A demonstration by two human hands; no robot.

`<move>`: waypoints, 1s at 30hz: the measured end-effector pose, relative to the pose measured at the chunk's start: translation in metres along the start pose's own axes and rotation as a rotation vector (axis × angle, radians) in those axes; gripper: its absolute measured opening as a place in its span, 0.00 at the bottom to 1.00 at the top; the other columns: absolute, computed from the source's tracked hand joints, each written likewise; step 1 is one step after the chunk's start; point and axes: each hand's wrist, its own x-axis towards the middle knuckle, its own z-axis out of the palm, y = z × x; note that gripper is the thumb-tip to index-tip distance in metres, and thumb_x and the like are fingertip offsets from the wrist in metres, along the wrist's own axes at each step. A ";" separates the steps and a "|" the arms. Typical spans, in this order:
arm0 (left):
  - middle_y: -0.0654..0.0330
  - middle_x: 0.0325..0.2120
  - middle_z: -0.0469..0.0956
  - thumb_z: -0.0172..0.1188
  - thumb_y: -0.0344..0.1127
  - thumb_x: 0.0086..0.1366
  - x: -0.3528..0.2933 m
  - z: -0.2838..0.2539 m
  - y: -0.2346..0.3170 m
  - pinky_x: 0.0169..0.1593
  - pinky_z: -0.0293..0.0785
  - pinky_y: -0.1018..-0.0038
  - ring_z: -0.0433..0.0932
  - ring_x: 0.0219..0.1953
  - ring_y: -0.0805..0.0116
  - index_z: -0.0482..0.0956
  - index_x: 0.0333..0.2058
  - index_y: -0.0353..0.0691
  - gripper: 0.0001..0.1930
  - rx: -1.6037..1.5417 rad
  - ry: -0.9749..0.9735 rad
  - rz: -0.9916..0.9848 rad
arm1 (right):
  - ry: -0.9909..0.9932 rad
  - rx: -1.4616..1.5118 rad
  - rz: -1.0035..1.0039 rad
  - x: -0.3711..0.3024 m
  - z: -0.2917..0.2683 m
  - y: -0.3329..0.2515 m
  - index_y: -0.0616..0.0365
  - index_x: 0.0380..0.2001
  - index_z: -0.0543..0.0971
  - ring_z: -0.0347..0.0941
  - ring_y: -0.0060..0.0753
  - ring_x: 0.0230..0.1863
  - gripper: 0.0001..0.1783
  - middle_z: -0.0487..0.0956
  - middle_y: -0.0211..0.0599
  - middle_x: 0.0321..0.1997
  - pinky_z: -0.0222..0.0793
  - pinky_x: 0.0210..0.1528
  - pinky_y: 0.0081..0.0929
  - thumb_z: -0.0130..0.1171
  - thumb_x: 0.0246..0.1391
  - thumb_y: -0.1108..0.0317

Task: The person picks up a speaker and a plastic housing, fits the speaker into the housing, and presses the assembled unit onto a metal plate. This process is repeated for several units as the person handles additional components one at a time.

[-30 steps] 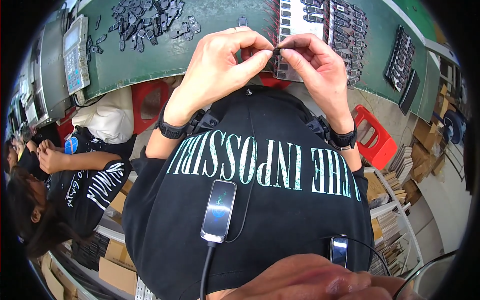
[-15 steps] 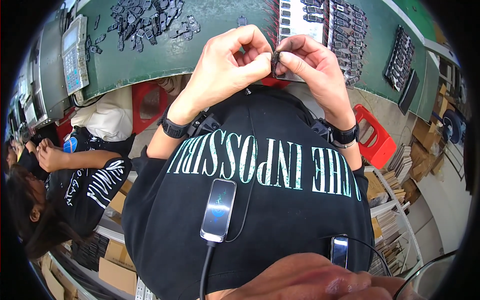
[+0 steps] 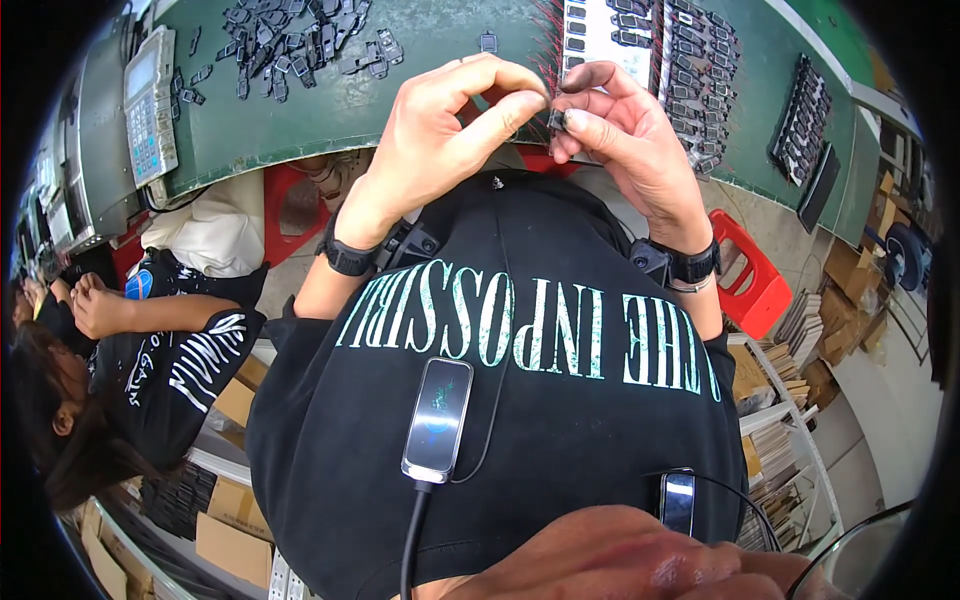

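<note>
Two bare hands were raised over the near edge of a green bench [image 3: 300,125], seen from above. The right hand [image 3: 640,145] held a small black part [image 3: 557,119] pinched beneath its thumb, the other fingers partly curled. The left hand [image 3: 440,125] stood just to the left of it, thumb and forefinger bent into a narrow ring with the tips touching or nearly so; whether anything lay between those tips could not be told. The small black part was thus located between the two hands, on the right hand's side, above the near edge of the bench. A dark band [image 3: 350,258] encircled the left wrist, and another [image 3: 692,266] the right.

On the bench, a loose heap of black pieces [image 3: 295,40] lay far left, and a lone black piece [image 3: 488,43] lay beyond the left hand. Beyond the right hand was a white sheet [image 3: 606,55] bearing black pieces, with thin red wires [image 3: 545,45] along its left side; rows of similar black units [image 3: 703,80] were set to its right. A keypad device [image 3: 150,120] with a pale screen stood at the left. A red stool [image 3: 768,300] occupied the floor, near right.
</note>
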 end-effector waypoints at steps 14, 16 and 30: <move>0.61 0.29 0.80 0.65 0.24 0.56 0.013 -0.025 0.001 0.30 0.73 0.78 0.79 0.28 0.71 0.83 0.35 0.37 0.07 0.256 -0.226 0.366 | -0.156 0.074 0.176 0.009 -0.009 0.000 0.59 0.45 0.69 0.75 0.23 0.34 0.15 0.76 0.32 0.37 0.73 0.39 0.21 0.62 0.59 0.71; 0.61 0.26 0.78 0.66 0.24 0.53 0.014 -0.028 0.003 0.29 0.73 0.77 0.78 0.27 0.69 0.81 0.31 0.37 0.06 0.331 -0.244 0.427 | -0.158 0.053 0.215 0.011 -0.007 0.000 0.59 0.45 0.68 0.74 0.24 0.33 0.15 0.75 0.31 0.37 0.72 0.39 0.22 0.61 0.58 0.72; 0.63 0.26 0.72 0.59 0.23 0.56 -0.004 -0.005 -0.023 0.28 0.67 0.79 0.71 0.24 0.76 0.74 0.28 0.36 0.03 -0.321 -0.214 0.088 | -0.181 0.059 0.106 0.011 0.003 0.005 0.55 0.36 0.67 0.76 0.24 0.33 0.14 0.75 0.33 0.34 0.73 0.39 0.21 0.64 0.56 0.72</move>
